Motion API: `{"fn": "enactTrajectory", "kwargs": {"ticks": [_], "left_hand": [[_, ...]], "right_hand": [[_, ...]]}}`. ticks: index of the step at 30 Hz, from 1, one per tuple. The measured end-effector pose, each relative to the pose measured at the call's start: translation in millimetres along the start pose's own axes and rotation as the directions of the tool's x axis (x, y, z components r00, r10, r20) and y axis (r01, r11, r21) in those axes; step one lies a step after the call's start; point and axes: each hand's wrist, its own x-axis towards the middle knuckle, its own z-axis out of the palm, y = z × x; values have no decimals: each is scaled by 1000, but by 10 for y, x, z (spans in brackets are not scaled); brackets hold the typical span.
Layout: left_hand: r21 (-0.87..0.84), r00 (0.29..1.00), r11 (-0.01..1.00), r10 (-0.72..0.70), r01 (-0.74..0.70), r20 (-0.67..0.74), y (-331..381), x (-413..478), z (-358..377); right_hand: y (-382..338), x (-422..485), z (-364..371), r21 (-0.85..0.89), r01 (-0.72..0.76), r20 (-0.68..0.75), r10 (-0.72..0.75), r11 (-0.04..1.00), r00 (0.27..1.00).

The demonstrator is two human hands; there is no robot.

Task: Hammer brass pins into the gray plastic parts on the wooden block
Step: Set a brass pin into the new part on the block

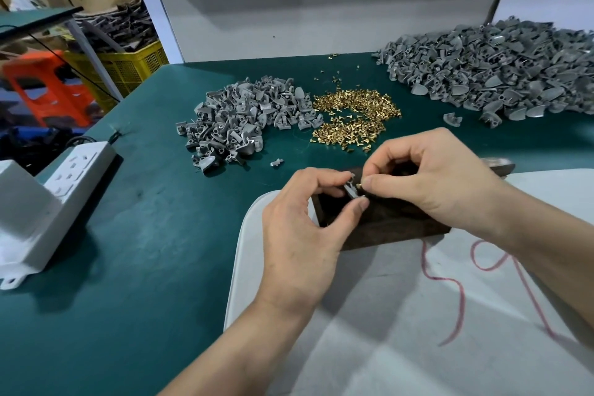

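The left hand (299,228) pinches a gray plastic part (351,189) over the wooden block (385,225), the right hand (430,177) a brass pin (359,185), which should seat squarely before hammering.

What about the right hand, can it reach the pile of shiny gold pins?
Probably yes: the heap of small brass pins lies just beyond the right hand on the green mat, nothing between. Its fingers pinch one brass pin now, though.

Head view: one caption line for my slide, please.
Left hand holds a gray part, right hand pinches a brass pin, over the wooden block.
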Motion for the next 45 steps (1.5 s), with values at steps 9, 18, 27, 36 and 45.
{"fn": "enactTrajectory", "kwargs": {"ticks": [9, 18, 27, 36, 45], "left_hand": [[13, 1000, 1000, 8, -8, 3, 7, -2, 1], [67, 1000, 997, 25, -25, -8, 33, -7, -5], [14, 999, 999, 34, -34, 1, 4, -9, 4], [-93, 1000, 995, 27, -26, 3, -8, -1, 7], [-136, 999, 990, 37, -36, 4, -20, 0, 12]], "right_hand": [[-11, -10, -6, -14, -5, 14, 5, 1000, 1000], [3, -11, -7, -11, 2, 21, -2, 1000, 1000], [-2, -16, -15, 15, -5, 24, 5, 1000, 1000], [-51, -22, -14, 66, -25, 27, 23, 998, 999], [-62, -21, -29, 94, -43, 51, 38, 995, 998]]}}
